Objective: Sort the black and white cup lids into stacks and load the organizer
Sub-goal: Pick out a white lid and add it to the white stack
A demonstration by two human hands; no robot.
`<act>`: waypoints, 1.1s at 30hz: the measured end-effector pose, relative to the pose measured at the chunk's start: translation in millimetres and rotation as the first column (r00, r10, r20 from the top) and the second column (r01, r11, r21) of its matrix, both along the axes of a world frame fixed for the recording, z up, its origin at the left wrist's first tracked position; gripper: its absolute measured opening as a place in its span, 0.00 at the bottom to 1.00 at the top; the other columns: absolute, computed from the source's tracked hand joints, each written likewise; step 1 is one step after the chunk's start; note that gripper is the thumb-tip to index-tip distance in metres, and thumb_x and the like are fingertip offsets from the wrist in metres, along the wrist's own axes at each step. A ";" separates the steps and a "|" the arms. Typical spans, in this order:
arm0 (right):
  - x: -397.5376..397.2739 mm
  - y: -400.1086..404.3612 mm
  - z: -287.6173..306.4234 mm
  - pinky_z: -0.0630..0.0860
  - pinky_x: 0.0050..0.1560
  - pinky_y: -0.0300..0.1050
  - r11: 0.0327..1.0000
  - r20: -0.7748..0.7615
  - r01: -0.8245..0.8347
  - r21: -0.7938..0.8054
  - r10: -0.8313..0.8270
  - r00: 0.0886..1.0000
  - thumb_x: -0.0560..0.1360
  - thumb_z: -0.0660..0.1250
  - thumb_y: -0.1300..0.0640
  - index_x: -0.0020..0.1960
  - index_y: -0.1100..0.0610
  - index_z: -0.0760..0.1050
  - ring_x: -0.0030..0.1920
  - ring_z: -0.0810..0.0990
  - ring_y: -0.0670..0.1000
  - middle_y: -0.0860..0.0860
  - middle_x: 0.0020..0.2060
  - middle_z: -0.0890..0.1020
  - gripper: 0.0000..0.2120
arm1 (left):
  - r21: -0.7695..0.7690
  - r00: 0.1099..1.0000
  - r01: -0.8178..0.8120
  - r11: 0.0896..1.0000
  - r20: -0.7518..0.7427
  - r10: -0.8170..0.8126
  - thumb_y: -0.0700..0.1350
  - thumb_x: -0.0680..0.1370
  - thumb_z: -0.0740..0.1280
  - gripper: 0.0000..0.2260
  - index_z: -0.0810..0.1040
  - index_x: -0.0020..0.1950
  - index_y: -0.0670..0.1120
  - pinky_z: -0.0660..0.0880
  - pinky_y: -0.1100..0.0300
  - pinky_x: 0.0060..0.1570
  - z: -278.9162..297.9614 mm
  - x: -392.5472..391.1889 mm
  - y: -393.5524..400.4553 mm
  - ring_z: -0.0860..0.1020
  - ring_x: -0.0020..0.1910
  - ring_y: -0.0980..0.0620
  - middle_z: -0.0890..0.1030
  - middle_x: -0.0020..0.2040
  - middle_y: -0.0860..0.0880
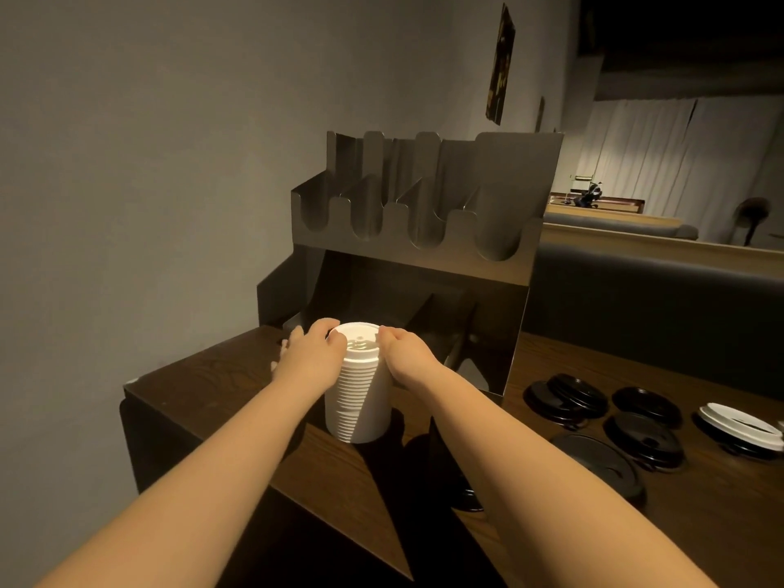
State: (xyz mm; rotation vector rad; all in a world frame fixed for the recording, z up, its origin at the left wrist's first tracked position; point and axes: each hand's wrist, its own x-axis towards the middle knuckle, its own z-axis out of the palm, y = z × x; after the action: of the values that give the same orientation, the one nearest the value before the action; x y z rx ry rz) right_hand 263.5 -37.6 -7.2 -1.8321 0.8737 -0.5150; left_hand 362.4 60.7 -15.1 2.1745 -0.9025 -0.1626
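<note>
Both my hands clamp the white lid stack [358, 388] upright at frame center, left hand [312, 354] and right hand [405, 354] gripping its top from either side; long axis vertical; organizer [420, 248] sits directly behind, above the grip; loose black lids [611, 422] lower right on worktop [700, 524].

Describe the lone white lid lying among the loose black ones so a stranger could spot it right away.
Start at the metal organizer on the wooden table, then look right to the loose black lids near the table's right side. The white lid lies farthest right, atop a black one, the only pale lid there.
</note>
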 end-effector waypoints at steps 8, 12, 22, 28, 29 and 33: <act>-32.4 -8.2 15.9 0.71 0.55 0.43 0.967 0.036 0.108 -0.232 -0.102 0.994 0.82 0.46 0.43 0.58 0.59 0.75 0.50 0.76 0.49 0.52 0.49 0.78 0.26 | -0.168 0.943 0.039 0.985 0.334 0.020 0.52 0.83 0.52 0.18 0.72 0.68 0.47 0.46 0.47 0.75 21.9 -62.6 -13.3 0.49 0.78 0.47 0.60 0.77 0.46; -68.6 -16.3 23.3 0.75 0.51 0.39 0.945 0.002 0.070 -0.319 -0.074 0.997 0.81 0.57 0.53 0.60 0.58 0.74 0.55 0.78 0.51 0.51 0.51 0.79 0.13 | -0.222 0.944 0.185 0.957 0.312 -0.110 0.53 0.83 0.51 0.20 0.75 0.65 0.46 0.51 0.47 0.76 34.8 -109.9 -43.9 0.53 0.78 0.49 0.65 0.75 0.48; -206.3 -66.5 19.4 0.71 0.50 0.39 0.746 -0.128 0.123 -0.655 -0.270 0.954 0.80 0.60 0.58 0.57 0.62 0.75 0.53 0.78 0.52 0.56 0.52 0.81 0.10 | -0.323 0.971 0.172 0.931 0.216 -0.105 0.47 0.82 0.57 0.18 0.71 0.70 0.42 0.45 0.52 0.74 38.6 -260.8 -127.6 0.52 0.77 0.47 0.60 0.77 0.48; -286.4 -108.4 4.3 0.67 0.55 0.43 0.688 -0.184 0.209 -0.695 -0.451 0.873 0.81 0.58 0.58 0.59 0.63 0.73 0.56 0.75 0.55 0.58 0.55 0.79 0.12 | -0.114 0.886 0.409 0.906 0.290 -0.363 0.50 0.83 0.54 0.21 0.63 0.75 0.46 0.41 0.56 0.73 27.4 -331.0 -160.6 0.46 0.78 0.49 0.51 0.79 0.49; -298.6 -116.0 0.0 0.65 0.54 0.42 0.683 -0.236 0.188 -0.706 -0.477 0.847 0.80 0.58 0.57 0.60 0.61 0.72 0.56 0.75 0.54 0.56 0.55 0.78 0.12 | -0.080 0.875 0.426 0.901 0.287 -0.389 0.51 0.83 0.54 0.21 0.65 0.74 0.45 0.42 0.55 0.74 26.1 -340.9 -164.6 0.45 0.78 0.49 0.52 0.79 0.49; -346.0 -144.2 -19.2 0.66 0.56 0.44 0.698 -0.390 0.130 -0.704 -0.533 0.751 0.80 0.58 0.55 0.60 0.58 0.72 0.57 0.74 0.53 0.54 0.54 0.78 0.12 | 0.065 0.805 0.538 0.841 0.255 -0.535 0.53 0.83 0.51 0.21 0.71 0.70 0.45 0.43 0.53 0.75 14.8 -377.7 -180.5 0.43 0.78 0.51 0.56 0.78 0.49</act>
State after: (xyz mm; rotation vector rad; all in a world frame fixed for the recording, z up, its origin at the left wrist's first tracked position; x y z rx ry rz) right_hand -82.5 -181.8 -26.3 -2.5404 1.6502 -0.5477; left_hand -15.3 -119.8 -0.3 1.8992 -1.6641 -0.1405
